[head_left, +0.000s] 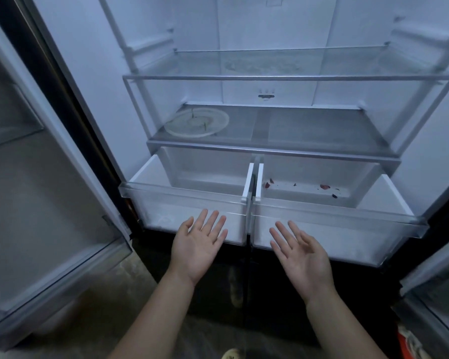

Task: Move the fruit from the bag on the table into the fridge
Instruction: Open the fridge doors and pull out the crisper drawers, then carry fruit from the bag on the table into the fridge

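The fridge (pixel 267 29) stands open in front of me with both doors swung wide. Two clear crisper drawers are pulled out at the bottom: the left drawer (pixel 184 194) holds nothing, the right drawer (pixel 332 207) has a few small red and dark scraps on its floor. My left hand (pixel 198 244) is held palm up with straight fingers just before the left drawer's front. In the same way my right hand (pixel 302 251) hovers, palm up, in front of the right drawer. Neither hand holds anything. No fruit, bag or table is in view.
Two glass shelves (pixel 283 77) sit above the drawers; the lower one carries a round plate-like disc (pixel 196 123). The left door (pixel 36 190) and the right door (pixel 436 286) flank me. Dark lower fridge panels and a worn floor lie below.
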